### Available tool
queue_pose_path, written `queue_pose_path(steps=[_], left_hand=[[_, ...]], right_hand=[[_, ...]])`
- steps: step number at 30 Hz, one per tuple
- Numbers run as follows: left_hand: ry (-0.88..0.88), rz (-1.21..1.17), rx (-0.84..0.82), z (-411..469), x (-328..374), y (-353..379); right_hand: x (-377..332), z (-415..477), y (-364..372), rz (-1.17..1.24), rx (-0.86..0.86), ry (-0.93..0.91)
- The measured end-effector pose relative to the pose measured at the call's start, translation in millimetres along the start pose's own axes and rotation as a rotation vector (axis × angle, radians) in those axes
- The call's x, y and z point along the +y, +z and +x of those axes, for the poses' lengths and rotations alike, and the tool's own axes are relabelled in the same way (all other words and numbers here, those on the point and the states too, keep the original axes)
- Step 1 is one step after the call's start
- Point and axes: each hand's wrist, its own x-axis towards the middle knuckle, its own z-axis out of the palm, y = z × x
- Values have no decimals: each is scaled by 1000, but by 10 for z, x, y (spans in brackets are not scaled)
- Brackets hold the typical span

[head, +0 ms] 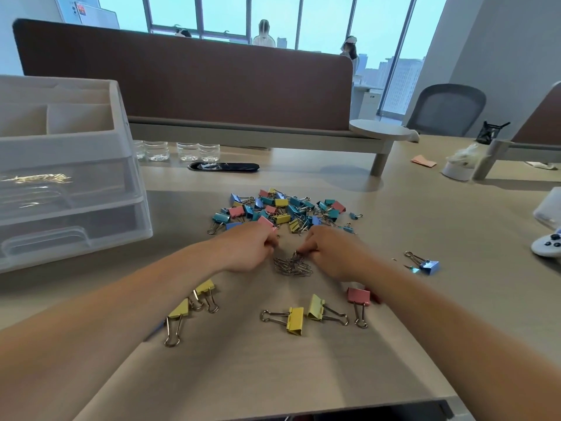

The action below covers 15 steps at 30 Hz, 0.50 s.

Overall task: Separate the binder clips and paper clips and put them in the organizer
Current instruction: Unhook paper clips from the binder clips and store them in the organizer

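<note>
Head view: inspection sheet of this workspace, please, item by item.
Surface: pale wood table, flat, well lit.
Job's things: binder clip pile mid-table; paper clips in a small heap between the hands; larger clips lie loose nearer the person, among them a yellow clip and a pink clip; organizer at left, drawers closed.
Clutter: water bottles by the divider; game controller at the right edge.
Hands: left hand fingers curled at the pile's edge, hold unclear; right hand pinches the paper clips.
Cables: nothing seen.
Surroundings: brown divider, office chair, windows, people beyond.
</note>
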Motion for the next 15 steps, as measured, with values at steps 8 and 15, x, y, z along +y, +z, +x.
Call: queue_pose_path(steps=[8, 15], left_hand=[[-92, -42, 253, 21, -91, -101], [-45, 92, 161, 257, -134, -240]], right_hand=[[-118, 36, -51, 141, 91, 57], [-223, 386, -12, 134, 164, 68]])
